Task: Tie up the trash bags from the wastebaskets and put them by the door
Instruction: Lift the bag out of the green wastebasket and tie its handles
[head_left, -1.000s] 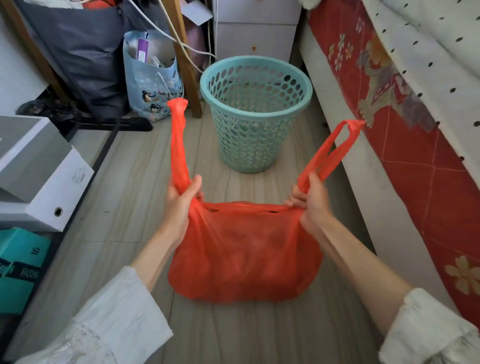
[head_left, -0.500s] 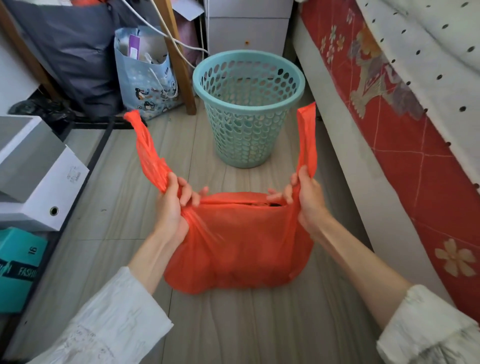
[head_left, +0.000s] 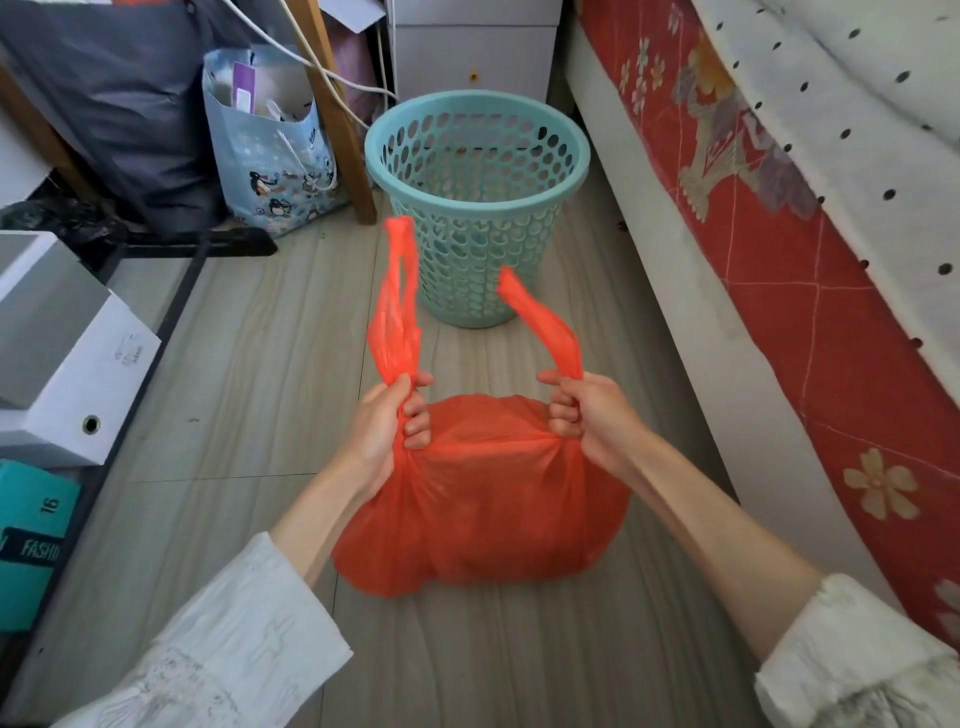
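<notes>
At the left stand white boxes (head_left: 62, 358) and a blue paper bag (head_left: 270, 150). The left hand (head_left: 387, 426) has its fingers closed around the left handle (head_left: 397, 306) of the red trash bag (head_left: 483, 499), which sits on the wooden floor (head_left: 249, 364) between both arms. The right hand (head_left: 587, 415) has its fingers curled tight around the right handle (head_left: 540, 322). Both handles stick up. Behind the bag stands the green wastebasket (head_left: 475, 202), near but apart. At the right is the bed (head_left: 831, 234).
</notes>
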